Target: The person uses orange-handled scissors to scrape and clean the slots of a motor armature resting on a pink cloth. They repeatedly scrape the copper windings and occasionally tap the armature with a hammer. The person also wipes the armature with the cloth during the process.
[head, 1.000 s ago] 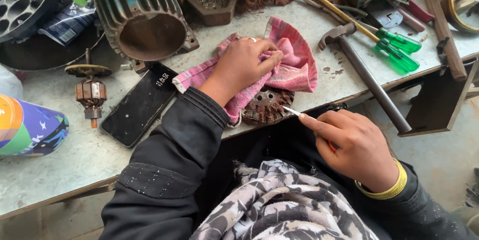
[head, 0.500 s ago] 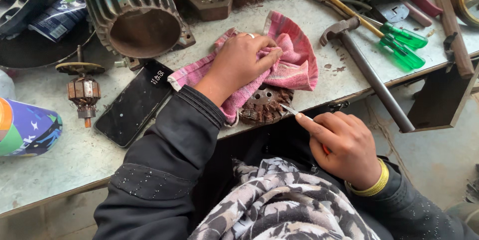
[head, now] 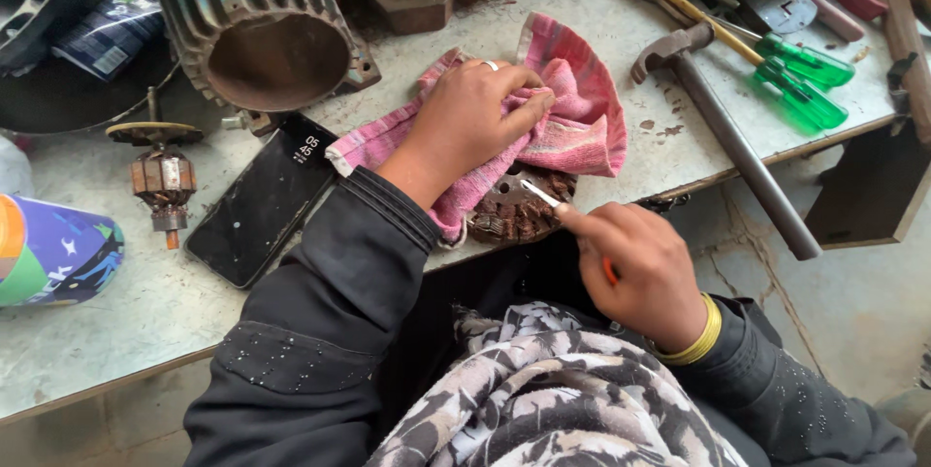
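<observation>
Blade near your bracing fingers
Your left hand pressed the pink cloth onto the rusty wound stator disc; your right hand pinched a thin blade, which could have slipped off the disc's edge.

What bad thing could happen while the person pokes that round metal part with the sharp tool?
The thin tool in the right hand points toward the left hand, which presses the pink cloth onto the wound metal core; a slip might jab the fingers. The core sits at the table edge, so it might drop off. The hammer handle overhangs that edge and might get knocked down.
</observation>
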